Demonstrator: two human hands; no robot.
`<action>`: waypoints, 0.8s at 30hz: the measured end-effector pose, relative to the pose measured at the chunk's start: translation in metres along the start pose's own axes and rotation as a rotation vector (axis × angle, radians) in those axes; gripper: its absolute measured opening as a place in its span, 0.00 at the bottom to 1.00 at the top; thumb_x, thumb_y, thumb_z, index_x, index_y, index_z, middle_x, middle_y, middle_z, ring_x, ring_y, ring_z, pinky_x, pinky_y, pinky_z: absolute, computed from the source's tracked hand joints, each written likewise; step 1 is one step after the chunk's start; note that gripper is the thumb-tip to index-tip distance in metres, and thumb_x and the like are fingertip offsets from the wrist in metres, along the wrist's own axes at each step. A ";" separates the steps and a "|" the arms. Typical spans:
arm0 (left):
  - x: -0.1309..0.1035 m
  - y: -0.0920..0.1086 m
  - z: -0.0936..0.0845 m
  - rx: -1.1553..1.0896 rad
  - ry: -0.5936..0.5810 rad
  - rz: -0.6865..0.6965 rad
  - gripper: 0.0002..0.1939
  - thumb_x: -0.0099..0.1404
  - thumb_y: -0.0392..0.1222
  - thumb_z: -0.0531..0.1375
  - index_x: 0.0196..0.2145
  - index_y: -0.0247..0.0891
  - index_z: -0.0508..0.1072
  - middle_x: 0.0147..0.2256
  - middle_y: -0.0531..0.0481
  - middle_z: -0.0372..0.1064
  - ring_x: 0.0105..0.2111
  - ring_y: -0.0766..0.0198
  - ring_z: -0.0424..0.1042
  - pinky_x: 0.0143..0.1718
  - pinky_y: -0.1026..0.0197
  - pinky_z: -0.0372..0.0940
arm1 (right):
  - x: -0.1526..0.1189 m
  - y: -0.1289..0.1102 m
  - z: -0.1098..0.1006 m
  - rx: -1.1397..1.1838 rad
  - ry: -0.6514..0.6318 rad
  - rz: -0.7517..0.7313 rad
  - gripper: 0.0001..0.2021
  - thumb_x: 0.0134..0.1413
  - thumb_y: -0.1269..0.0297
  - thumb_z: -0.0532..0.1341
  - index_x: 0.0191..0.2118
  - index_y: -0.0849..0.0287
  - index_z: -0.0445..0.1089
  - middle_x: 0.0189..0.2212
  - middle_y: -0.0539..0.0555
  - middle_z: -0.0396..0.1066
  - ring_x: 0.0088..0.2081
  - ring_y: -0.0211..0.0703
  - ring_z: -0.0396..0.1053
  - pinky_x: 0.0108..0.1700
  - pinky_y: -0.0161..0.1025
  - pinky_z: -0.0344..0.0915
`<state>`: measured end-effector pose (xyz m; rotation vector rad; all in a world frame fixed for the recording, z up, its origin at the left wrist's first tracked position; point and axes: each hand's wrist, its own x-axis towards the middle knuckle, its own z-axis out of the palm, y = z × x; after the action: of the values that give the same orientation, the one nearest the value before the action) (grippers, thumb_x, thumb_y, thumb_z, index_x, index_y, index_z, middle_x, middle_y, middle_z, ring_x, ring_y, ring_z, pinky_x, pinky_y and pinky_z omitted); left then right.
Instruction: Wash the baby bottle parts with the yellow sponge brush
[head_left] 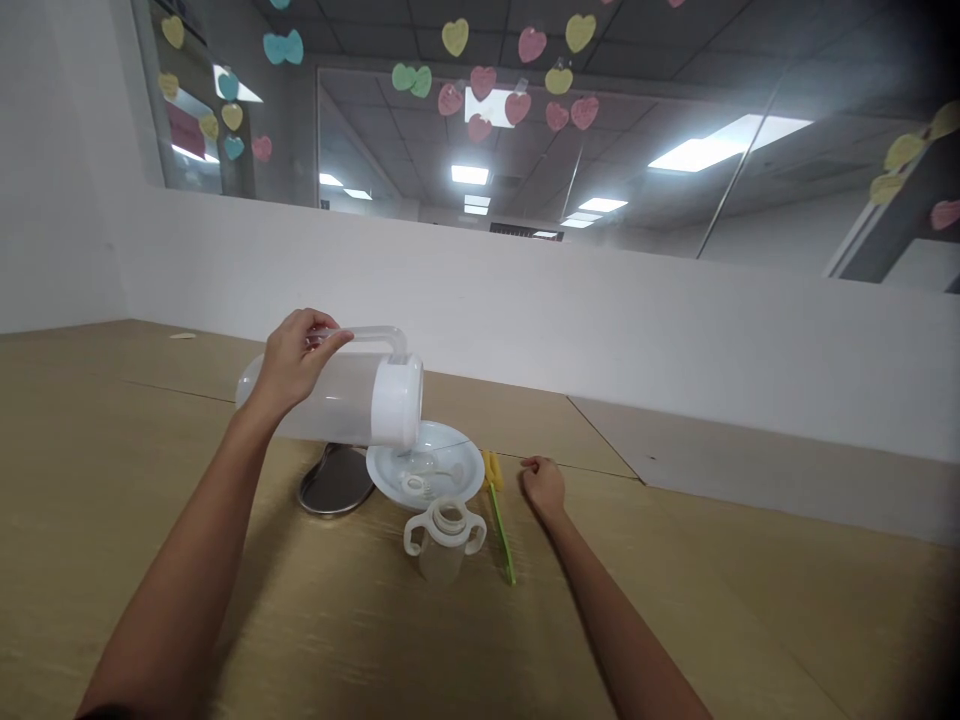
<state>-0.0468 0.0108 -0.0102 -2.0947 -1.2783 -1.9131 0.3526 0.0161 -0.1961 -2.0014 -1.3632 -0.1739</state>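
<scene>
My left hand (296,358) grips the handle of a translucent pitcher (337,400) with a white lid, tipped on its side with the lid end over a white bowl (469,475). Small clear and white parts (414,484) lie in the bowl. In front of the bowl stands a two-handled baby bottle (442,550), its top uncovered. My right hand (544,485) rests on the table with its fingers curled in, right of a green-handled brush (502,535) with a yellow head. Whether that hand holds anything is hidden.
A dark metal tray (335,482) lies left of the bowl, partly under the pitcher. A small flat piece (183,336) is at the table's far left. Behind the table (675,600) rises a white wall (525,320) with windows above.
</scene>
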 end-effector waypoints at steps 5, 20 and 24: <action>0.001 -0.011 0.003 -0.009 -0.034 0.004 0.10 0.58 0.48 0.57 0.32 0.39 0.67 0.34 0.51 0.64 0.34 0.63 0.64 0.36 0.63 0.60 | -0.001 -0.002 -0.003 -0.016 -0.020 -0.001 0.12 0.42 0.77 0.52 0.30 0.65 0.72 0.33 0.58 0.70 0.35 0.42 0.67 0.37 0.33 0.58; 0.004 -0.052 0.007 -0.274 0.032 -0.132 0.15 0.59 0.52 0.54 0.32 0.39 0.73 0.31 0.51 0.66 0.31 0.64 0.64 0.37 0.61 0.59 | -0.002 -0.003 -0.003 -0.029 -0.063 0.011 0.12 0.44 0.77 0.53 0.31 0.64 0.73 0.31 0.56 0.72 0.34 0.41 0.67 0.35 0.33 0.58; 0.003 -0.023 0.006 -0.251 -0.019 -0.040 0.16 0.59 0.54 0.54 0.34 0.41 0.74 0.35 0.50 0.67 0.34 0.62 0.65 0.42 0.59 0.59 | -0.003 -0.004 -0.003 -0.035 -0.067 0.022 0.10 0.47 0.77 0.54 0.32 0.64 0.72 0.31 0.55 0.72 0.34 0.39 0.67 0.36 0.34 0.59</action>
<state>-0.0558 0.0308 -0.0206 -2.2187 -1.1449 -2.1780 0.3485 0.0127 -0.1940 -2.0673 -1.3881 -0.1220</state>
